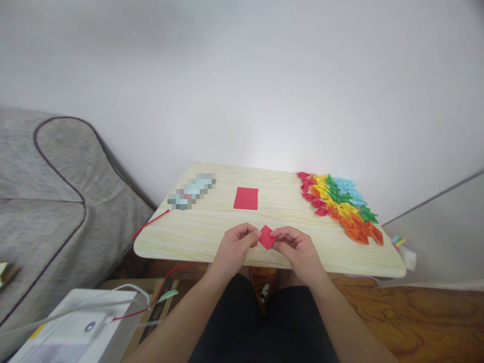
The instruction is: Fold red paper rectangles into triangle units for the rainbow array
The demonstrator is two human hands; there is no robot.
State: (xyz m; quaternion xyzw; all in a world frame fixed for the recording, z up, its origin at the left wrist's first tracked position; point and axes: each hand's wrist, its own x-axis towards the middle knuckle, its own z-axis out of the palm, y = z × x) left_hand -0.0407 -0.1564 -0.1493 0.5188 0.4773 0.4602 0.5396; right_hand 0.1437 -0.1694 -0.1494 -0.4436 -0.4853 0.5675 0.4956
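Note:
Between my hands, just above the table's front edge, is a small folded square of red paper (266, 237), turned like a diamond. My left hand (236, 248) pinches its left corner between thumb and fingers. On the other side, my right hand (297, 249) grips the right corner the same way. A larger flat sheet of red paper (246, 198) lies on the table (212, 237) beyond my left hand. To the right rest several folded paper pieces (340, 204) in rows of red, orange, yellow, green and light blue.
A blurred-out flat device (192, 191) lies at the table's left, with a red cable (151, 221) running off the edge. A grey sofa (64, 201) stands at the left. Below it, a white box (75, 322) carries cables. The wall (242, 91) borders the table's far side.

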